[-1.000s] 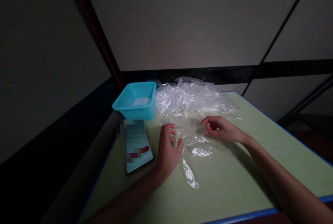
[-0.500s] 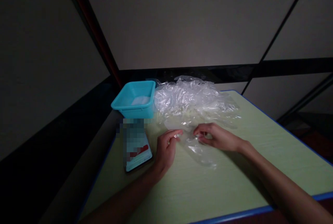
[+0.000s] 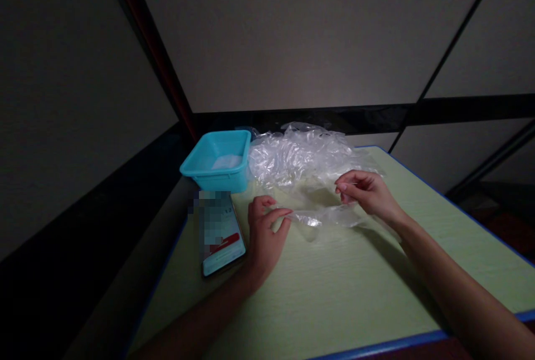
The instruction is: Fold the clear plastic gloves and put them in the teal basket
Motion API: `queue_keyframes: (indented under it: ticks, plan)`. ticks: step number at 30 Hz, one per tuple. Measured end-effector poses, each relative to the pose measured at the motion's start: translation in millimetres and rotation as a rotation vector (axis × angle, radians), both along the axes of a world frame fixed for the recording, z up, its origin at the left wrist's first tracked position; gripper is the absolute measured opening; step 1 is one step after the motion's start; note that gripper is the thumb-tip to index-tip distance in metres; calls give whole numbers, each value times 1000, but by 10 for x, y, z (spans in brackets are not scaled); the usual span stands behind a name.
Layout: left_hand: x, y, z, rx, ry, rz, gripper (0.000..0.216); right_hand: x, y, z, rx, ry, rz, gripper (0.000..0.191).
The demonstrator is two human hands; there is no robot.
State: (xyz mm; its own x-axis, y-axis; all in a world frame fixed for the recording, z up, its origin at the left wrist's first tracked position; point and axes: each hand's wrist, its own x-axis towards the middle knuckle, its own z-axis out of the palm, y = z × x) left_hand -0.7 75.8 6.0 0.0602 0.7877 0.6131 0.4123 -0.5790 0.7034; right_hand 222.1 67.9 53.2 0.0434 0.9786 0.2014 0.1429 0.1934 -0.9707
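Note:
My left hand (image 3: 263, 232) pinches one end of a clear plastic glove (image 3: 324, 216) between thumb and fingers, low over the pale green table (image 3: 334, 293). My right hand (image 3: 368, 193) pinches the other end, a little higher and to the right. The thin glove stretches between them, just above the table. Behind it lies a crumpled heap of clear plastic gloves (image 3: 301, 156).
A turquoise plastic tub (image 3: 217, 162) with something white inside stands at the table's far left corner. A phone (image 3: 219, 232) with a lit screen lies by my left hand. The table has a blue edge (image 3: 397, 343); dark walls and beams surround it.
Both hands closed on a glove that lay flat on the table, then pulled apart; my right hand rose to the right, stretching the glove.

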Motion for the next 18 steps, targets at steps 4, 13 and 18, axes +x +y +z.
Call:
queue_keyframes:
  ticks: [4,13,18]
  plan:
    - [-36,-71,70,261,136,-49,15,36,11,24,-30,59,-87,35]
    - [-142,-210,59,596,435,-177,18,93,-6,30,-51,-22,9,36]
    - [-151,-251,101,559,319,-252,19,127,-42,8,-225,-91,235,43]
